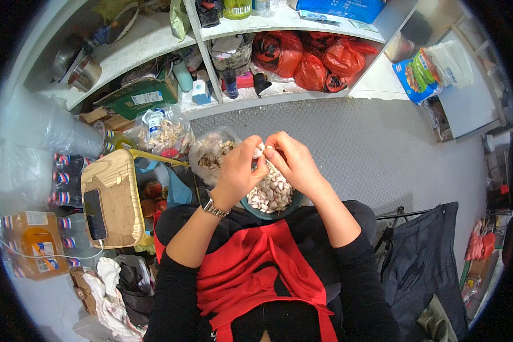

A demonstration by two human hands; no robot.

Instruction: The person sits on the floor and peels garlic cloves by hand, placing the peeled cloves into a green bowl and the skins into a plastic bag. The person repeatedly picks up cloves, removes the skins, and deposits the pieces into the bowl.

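Note:
Above a green bowl [293, 208] of garlic cloves [272, 193], my two hands meet fingertip to fingertip. My left hand [242, 164], with a metal watch [215, 206] on its wrist, pinches a whitish piece of garlic [258, 150]. The fingers of my right hand [294, 159] close on a small pale clove [269, 147] right beside it. Whether the two pieces are still joined is hidden by the fingers. Left of the bowl stands a clear plastic bag [199, 150] holding more cloves, partly behind my left hand.
Another bag [171, 130] holds garlic skins and a bottle. A yellow-rimmed stool [115, 192] bears a charging smartphone [95, 213]. Drink bottles [36, 239] line the left side. Shelves [282, 92] with red plastic bags [278, 53] stand ahead. Black cloth [419, 252] hangs at right over textured flooring [367, 149].

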